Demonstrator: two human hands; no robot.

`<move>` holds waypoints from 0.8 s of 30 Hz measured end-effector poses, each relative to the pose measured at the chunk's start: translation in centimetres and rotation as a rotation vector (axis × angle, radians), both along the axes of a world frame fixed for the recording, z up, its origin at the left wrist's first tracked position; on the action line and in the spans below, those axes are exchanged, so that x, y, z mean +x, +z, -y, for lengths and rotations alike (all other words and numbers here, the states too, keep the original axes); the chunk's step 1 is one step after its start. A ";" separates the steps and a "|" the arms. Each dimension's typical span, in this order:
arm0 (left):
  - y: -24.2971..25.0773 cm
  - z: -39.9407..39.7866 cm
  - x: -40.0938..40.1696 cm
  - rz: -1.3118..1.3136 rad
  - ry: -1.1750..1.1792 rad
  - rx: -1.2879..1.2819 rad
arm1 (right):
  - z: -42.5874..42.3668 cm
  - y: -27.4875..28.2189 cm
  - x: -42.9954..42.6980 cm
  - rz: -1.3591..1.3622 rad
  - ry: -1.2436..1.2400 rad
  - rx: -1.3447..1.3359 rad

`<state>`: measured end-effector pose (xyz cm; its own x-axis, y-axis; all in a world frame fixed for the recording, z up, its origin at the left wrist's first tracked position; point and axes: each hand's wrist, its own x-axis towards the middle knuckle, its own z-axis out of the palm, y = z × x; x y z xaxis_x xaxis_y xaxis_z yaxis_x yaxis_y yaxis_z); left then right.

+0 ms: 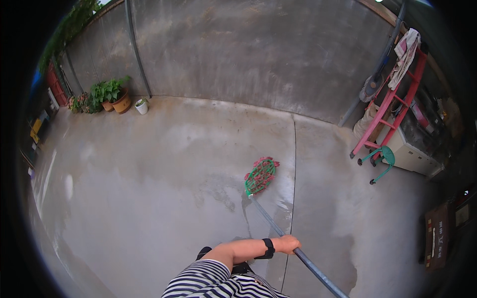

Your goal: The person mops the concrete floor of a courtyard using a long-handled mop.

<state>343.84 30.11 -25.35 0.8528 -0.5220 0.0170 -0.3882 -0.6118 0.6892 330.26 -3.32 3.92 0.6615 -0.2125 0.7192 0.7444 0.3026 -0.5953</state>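
My left hand grips the grey pole of a mop partway along its length. My left forearm reaches across my body, with a black watch on the wrist. At the pole's far end, the mop head, a green open frame over red-pink tufts, lies on the wet concrete floor. The pole's near end runs out of view at the bottom right. My right hand is out of view. A dark floor joint runs just right of the mop head.
Potted plants and a small white pot line the grey wall at left. On the right stand a red ladder with a draped cloth, a green stool, a pale cabinet and a brown board.
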 end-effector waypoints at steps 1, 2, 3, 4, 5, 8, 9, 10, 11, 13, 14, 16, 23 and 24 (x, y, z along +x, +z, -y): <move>0.2 1.4 1.0 -0.006 -0.054 -0.004 | 2.2 -0.5 -1.3 0.017 -0.133 -0.145; 0.2 3.0 2.0 0.001 -0.054 -0.010 | 2.2 -0.6 -2.5 0.000 -0.202 -0.180; -0.1 4.8 2.8 0.016 -0.124 -0.026 | 1.0 -0.4 -2.9 -0.020 -0.254 -0.181; -0.5 6.0 3.3 0.023 -0.178 -0.036 | -0.4 -0.5 -2.5 -0.050 -0.285 -0.169; -1.0 6.8 3.7 0.023 -0.174 -0.039 | -1.6 -0.7 -2.2 -0.077 -0.309 -0.163; -2.7 8.6 4.7 -0.053 -0.266 -0.027 | -4.7 -0.6 -1.2 -0.119 -0.355 -0.161; -3.3 8.3 4.7 -0.053 -0.266 -0.034 | -5.5 -0.6 -1.0 -0.131 -0.365 -0.167; -4.0 7.7 4.7 -0.072 -0.279 -0.050 | -6.4 -0.5 -0.6 -0.135 -0.369 -0.171; -4.7 7.0 4.7 -0.090 -0.291 -0.068 | -7.3 -0.5 -0.2 -0.136 -0.368 -0.177; -5.3 4.1 4.7 -0.173 -0.223 -0.079 | -9.4 -0.3 0.8 -0.142 -0.356 -0.195; -5.6 2.3 4.7 -0.199 -0.199 -0.078 | -10.6 -0.2 1.5 -0.140 -0.340 -0.205; -5.3 -2.4 4.9 -0.216 -0.140 -0.083 | -13.2 0.1 3.1 -0.138 -0.301 -0.250; -8.2 -20.6 2.4 -0.238 0.283 -0.157 | -28.0 -0.8 11.7 -0.235 -0.065 -0.141; -9.3 -23.4 1.4 -0.186 0.384 -0.141 | -31.8 -1.1 13.1 -0.296 -0.023 -0.121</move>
<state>345.20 53.56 -34.62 0.9796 -0.1704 -0.1068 -0.0126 -0.5823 0.8129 343.33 28.43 2.85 0.8420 -0.1545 0.5168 0.5390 0.2020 -0.8177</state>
